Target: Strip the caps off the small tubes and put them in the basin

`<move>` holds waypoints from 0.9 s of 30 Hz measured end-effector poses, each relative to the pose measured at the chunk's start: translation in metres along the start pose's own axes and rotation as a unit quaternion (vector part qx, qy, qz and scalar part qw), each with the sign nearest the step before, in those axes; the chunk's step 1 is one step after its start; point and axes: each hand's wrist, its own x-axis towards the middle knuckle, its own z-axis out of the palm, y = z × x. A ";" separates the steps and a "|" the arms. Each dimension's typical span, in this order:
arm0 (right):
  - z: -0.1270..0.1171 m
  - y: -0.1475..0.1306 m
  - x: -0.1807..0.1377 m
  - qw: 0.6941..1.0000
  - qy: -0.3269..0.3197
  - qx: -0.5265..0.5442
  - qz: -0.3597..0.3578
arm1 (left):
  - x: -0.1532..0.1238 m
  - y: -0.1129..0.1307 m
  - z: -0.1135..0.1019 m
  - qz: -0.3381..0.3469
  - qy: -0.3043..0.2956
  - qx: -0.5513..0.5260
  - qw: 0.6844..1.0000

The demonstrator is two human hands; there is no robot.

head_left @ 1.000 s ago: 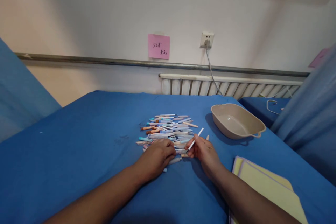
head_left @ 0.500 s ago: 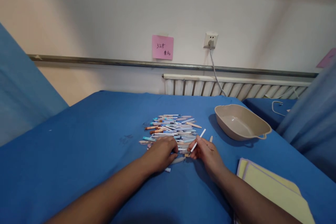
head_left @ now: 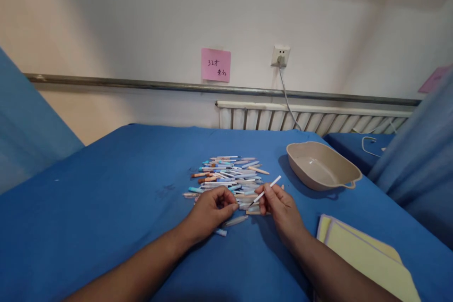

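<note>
A heap of pens and brushes (head_left: 226, 179) in white, blue and orange lies on the blue cloth. My right hand (head_left: 281, 207), at its right edge, pinches a slim white pen-like stick (head_left: 267, 189), slanted with its dark thin tip down to the left. At the heap's near left side is my left hand (head_left: 215, 205), thumb and forefinger curled together; whether something small is between them I cannot make out. Close below the hands lie a pale grey pen (head_left: 236, 221) and a light blue pen end (head_left: 221, 232).
Right of the heap stands a beige basin (head_left: 322, 170) with a handle. Yellow cloths (head_left: 364, 255) with purple edging lie in front of it, under my right forearm. Blue curtains (head_left: 421, 160) hang at both sides; behind are a radiator (head_left: 262, 118) and a rail.
My left hand has drawn back slightly to the left, its thumb and forefinger now curled in a ring. The right hand still grips the white stick, its position nearly unchanged. The view has shifted a little.
</note>
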 end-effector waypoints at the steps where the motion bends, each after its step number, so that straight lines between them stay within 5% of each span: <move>1: 0.001 -0.001 -0.001 1.000 -0.003 0.011 -0.001 | -0.001 0.000 0.002 -0.019 0.004 -0.046 0.999; 6: 0.003 -0.002 -0.006 0.999 -0.004 0.034 -0.012 | -0.002 -0.001 0.007 -0.059 0.013 -0.139 0.989; 27: 0.007 -0.003 -0.007 0.999 -0.039 -0.001 -0.016 | -0.004 -0.002 0.009 -0.056 0.006 -0.133 0.990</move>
